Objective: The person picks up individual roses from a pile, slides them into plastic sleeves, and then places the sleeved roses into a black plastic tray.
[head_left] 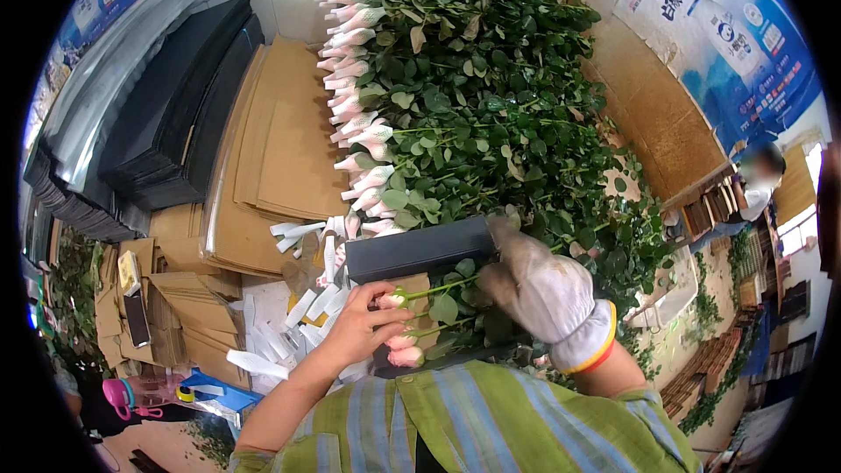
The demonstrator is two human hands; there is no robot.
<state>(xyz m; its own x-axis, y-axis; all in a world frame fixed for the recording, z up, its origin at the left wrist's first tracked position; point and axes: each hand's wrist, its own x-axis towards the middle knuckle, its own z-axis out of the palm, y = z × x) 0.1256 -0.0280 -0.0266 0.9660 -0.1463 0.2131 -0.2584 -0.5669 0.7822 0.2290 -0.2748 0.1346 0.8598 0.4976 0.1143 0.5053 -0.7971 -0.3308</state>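
Note:
My bare left hand [363,324] has its fingers curled on the head of a pink rose [392,300]. Below it lie more pink rose heads [405,355], with green stems running to the right. My right hand [543,289] wears a whitish work glove with a yellow and red cuff. It is over the leafy stems, beside the end of a long dark cardboard piece [420,250]; its fingertips are blurred and partly lost among the leaves. A piece of brown cardboard [412,287] shows under the blooms.
Beyond my hands lies a large pile of roses [491,79], their heads in white sleeves [355,35] lined up leftward. Brown cardboard sheets [293,131] and stacked black sheets [166,96] stand at left. Loose white sleeves [272,342] lie near my left forearm. Another person [760,180] is at far right.

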